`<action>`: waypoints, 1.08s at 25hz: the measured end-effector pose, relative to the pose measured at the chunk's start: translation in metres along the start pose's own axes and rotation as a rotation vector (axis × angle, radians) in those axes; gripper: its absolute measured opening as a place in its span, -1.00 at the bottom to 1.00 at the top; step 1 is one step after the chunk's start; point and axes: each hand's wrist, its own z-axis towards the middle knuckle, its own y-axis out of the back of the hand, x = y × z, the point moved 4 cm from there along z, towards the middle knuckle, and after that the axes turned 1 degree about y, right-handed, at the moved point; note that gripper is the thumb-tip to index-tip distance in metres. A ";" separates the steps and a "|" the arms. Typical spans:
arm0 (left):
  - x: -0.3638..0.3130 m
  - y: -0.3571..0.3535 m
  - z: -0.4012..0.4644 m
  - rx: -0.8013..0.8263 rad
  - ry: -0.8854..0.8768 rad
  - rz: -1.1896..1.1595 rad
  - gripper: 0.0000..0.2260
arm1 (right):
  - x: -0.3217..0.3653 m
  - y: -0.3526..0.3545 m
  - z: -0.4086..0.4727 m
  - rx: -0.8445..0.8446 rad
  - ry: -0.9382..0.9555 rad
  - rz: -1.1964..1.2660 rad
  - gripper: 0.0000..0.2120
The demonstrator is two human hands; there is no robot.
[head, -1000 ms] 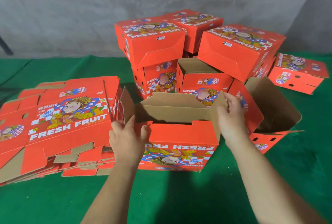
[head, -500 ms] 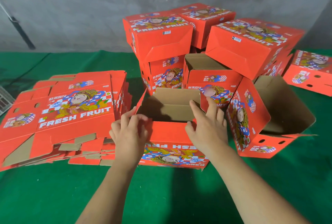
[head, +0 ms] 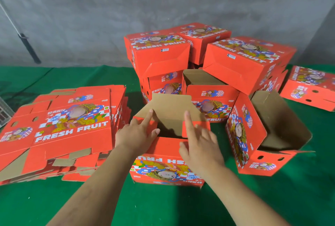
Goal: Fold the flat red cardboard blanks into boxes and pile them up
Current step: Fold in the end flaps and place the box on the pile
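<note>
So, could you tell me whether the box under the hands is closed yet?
Still open: the box shows its brown inside, back flap raised.

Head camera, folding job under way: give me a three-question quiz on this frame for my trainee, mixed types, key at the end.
1. True or false: both hands are on the box in front of the person.
2. Multiple choice: where does the stack of flat blanks lie relative to that box? A) to its left B) to its right C) on top of it
3. Fill in: the box lying on its side to the right shows its brown ____ through the open end.

Key:
1. True. The left hand and right hand press its flaps with straight fingers.
2. A.
3. Inside.
</note>
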 end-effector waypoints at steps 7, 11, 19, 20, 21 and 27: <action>0.013 -0.008 -0.001 -0.340 0.024 -0.340 -0.41 | -0.023 0.002 0.016 -0.034 -0.128 0.397 -0.64; 0.021 -0.013 0.006 -0.298 -0.019 -0.584 -0.36 | -0.027 0.000 0.022 -0.056 -0.293 0.596 -0.43; 0.008 -0.017 0.017 0.083 0.183 -0.275 -0.07 | -0.031 -0.014 0.048 0.338 -0.314 0.070 -0.04; 0.004 -0.017 0.017 0.082 0.216 -0.249 -0.07 | -0.032 -0.013 0.051 0.336 -0.315 -0.003 -0.04; 0.000 -0.016 0.017 0.061 0.220 -0.233 -0.08 | -0.033 -0.013 0.053 0.317 -0.313 -0.058 -0.05; 0.015 -0.010 0.001 -0.008 0.339 -0.433 -0.21 | -0.045 -0.004 0.043 0.070 -0.636 0.624 -0.24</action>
